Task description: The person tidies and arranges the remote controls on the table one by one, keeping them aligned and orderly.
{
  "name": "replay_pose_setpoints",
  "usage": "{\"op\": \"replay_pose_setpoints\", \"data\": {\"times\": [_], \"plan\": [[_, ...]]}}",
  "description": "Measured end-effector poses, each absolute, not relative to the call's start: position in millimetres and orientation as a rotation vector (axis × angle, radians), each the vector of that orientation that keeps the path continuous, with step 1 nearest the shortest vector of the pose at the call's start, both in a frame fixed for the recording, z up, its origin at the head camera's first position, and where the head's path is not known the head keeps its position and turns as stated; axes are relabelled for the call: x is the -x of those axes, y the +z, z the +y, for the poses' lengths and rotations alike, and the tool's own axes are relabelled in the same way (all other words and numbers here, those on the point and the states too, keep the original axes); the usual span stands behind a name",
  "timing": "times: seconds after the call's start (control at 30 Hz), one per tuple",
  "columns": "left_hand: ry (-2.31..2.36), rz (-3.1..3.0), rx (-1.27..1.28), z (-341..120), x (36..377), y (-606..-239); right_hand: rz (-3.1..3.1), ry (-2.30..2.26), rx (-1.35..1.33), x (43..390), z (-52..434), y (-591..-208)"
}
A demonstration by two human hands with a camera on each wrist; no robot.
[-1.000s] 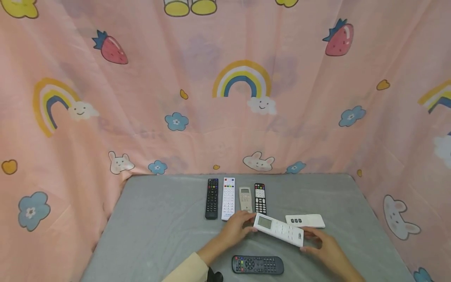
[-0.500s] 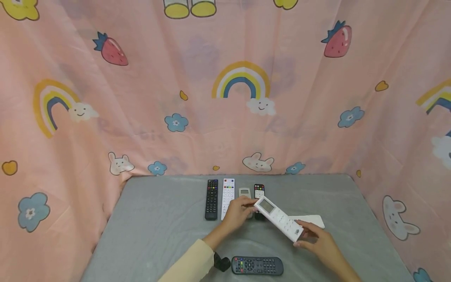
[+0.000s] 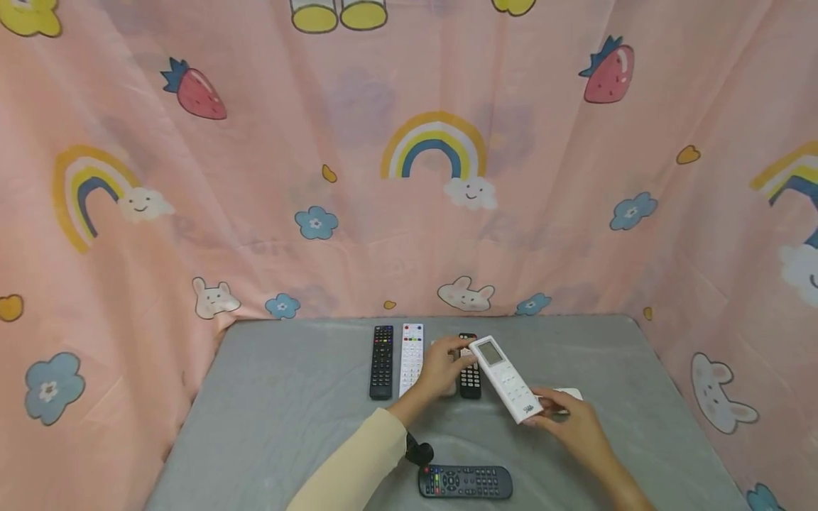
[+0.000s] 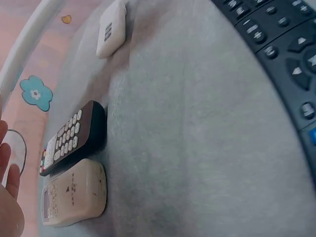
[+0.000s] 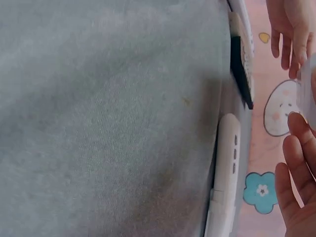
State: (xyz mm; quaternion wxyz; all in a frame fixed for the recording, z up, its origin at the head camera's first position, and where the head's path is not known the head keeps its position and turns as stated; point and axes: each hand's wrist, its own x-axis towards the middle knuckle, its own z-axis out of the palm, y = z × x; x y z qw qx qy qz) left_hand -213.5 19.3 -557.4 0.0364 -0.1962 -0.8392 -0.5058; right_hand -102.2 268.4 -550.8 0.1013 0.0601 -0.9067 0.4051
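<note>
Since a second ago the white remote with the screen [image 3: 507,379] has swung from lying almost flat across the table to pointing up and away, its screen end now over by the row at the back. Both hands have moved forward with it.

It's off the table, tilted, screen end far and high, button end near. The right hand [image 3: 571,424] pinches the near end between its fingertips and thumb. The left hand [image 3: 443,365] sits at the screen end with its fingers touching that corner; they look fairly relaxed, though I can't tell if they really grip it.

Right under the left hand is the row of remotes lying side by side on the grey table [image 3: 287,397]: a black remote [image 3: 382,360], a white remote with coloured buttons [image 3: 412,358], a small beige remote [image 4: 73,200] mostly hidden by the hand in the head view, and a black remote with white keys [image 3: 471,377]. Just beyond the right hand a small white remote [image 5: 225,173] lies flat, mostly covered in the head view. Closest to the person, a dark remote [image 3: 464,481] lies crossways. Pink curtain [image 3: 255,177] with rainbows and strawberries all around.
</note>
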Motion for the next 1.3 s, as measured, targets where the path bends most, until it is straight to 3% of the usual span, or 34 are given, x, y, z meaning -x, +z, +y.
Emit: {"op": "replay_pose_setpoints", "data": {"times": [0.7, 1.3], "plan": [[-1.190, -2.972, 0.505, 50, 253, -551, -2.812, 1.087, -0.141, 146, 257, -563], [-1.002, -3.168, 0.495, 59, 257, -558, -2.781, 0.904, -0.250, 157, 254, -585]]}}
